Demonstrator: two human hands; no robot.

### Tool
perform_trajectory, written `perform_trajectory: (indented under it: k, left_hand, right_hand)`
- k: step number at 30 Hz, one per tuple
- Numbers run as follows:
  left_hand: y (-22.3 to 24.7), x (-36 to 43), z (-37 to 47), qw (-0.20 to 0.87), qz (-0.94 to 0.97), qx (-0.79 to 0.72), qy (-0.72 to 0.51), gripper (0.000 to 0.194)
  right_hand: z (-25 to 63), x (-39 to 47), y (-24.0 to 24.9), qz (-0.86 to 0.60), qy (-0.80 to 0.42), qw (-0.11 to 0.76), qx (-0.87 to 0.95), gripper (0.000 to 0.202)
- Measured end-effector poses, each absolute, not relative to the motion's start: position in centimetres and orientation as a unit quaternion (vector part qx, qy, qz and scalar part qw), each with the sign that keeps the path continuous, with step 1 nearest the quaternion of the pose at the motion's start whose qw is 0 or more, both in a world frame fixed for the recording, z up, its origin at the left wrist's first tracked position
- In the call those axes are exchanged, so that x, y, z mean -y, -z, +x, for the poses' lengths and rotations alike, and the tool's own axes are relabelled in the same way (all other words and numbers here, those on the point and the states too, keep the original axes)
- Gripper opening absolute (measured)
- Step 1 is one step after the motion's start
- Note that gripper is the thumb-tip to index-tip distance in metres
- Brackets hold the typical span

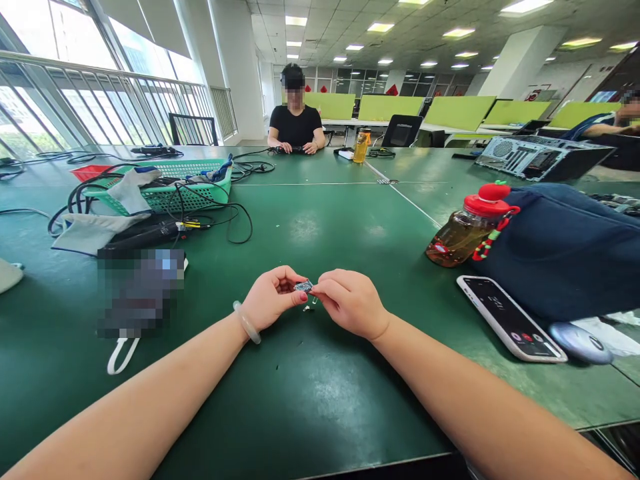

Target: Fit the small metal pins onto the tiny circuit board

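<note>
Over the near middle of the green table, my left hand [273, 293], with a pale bangle at the wrist, pinches a small circuit board [303, 286] between thumb and fingers. The board is tiny and dark with light markings. My right hand [350, 300] is closed, its thumb and fingertips pressed together at the board's right edge. Whether those fingertips grip the board itself or a small part on it is hidden. Just below the fingers, small shiny metal-looking bits [307, 308] show against the table.
Left stands a green basket [200, 193] with cables and gloves around it; nearer lies a blurred dark object [143, 293]. At right are a red-lidded bottle [460, 230], a dark blue bag [565, 247] and a phone [510, 317]. A person [296, 123] sits across the table [310, 230].
</note>
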State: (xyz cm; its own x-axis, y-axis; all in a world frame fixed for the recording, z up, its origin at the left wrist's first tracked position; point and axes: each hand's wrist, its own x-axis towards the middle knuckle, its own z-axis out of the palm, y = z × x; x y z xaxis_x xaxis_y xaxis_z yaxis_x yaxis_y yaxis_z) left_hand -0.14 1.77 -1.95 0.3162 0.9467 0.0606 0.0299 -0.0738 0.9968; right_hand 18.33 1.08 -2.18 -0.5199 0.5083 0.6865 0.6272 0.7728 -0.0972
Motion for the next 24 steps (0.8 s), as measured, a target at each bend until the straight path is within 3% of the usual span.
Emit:
perform_trajectory:
  k: [13,24]
  left_hand:
    - [2.07,-1.61,-0.13,0.514,0.642,-0.409,-0.396,0.031]
    - [2.24,-1.87,-0.06,0.584,0.577,-0.383,-0.424,0.033]
  right_hand:
    - [18.36,-1.34,2.05,-0.342,-0.014,0.369,0.864,0.017]
    - [18.0,-0.95,2.02,-0.338,-0.006,0.412,0.846,0.02]
